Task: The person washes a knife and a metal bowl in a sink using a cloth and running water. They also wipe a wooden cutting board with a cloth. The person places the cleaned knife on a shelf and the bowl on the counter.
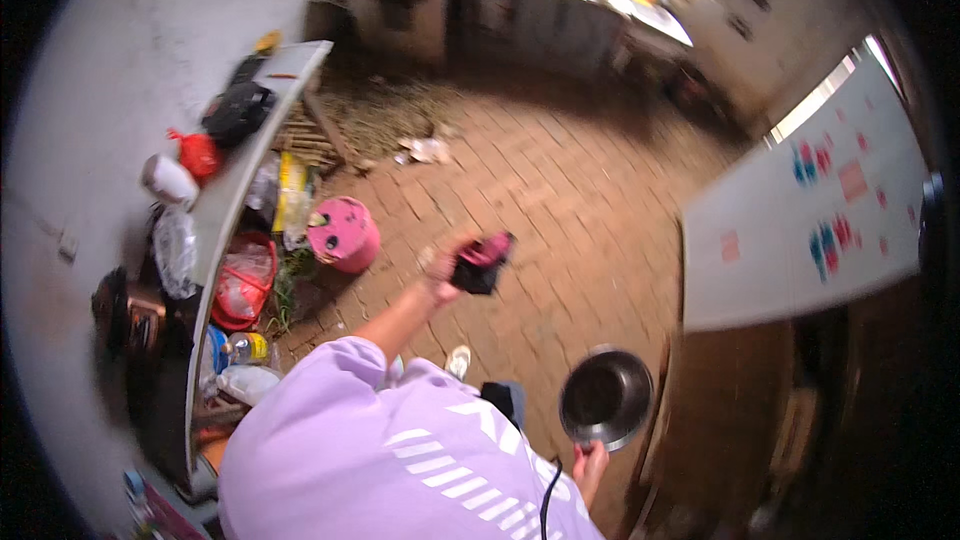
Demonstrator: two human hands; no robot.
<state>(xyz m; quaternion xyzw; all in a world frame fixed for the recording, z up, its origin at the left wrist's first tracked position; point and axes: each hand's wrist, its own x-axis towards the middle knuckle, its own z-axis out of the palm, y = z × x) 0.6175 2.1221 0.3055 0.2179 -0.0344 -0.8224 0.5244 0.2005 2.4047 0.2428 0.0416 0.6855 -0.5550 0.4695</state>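
My left hand (444, 270), with the arm stretched forward over the brick floor, is closed on a crumpled dark and pink cloth (484, 262). Low at the right, my right hand (591, 461) grips the near rim of a round metal basin (606, 399). The basin hangs over the floor, its dark inside facing the camera. A pink cylindrical stool (345, 235) stands on the floor to the left of my left hand.
Along the left wall runs a long table (289, 97) bearing bags and a white container, with a red basket (244, 281) and bottles beneath. A white patterned panel (810, 217) stands at right. Counters (540, 26) line the far wall; straw and litter lie before them.
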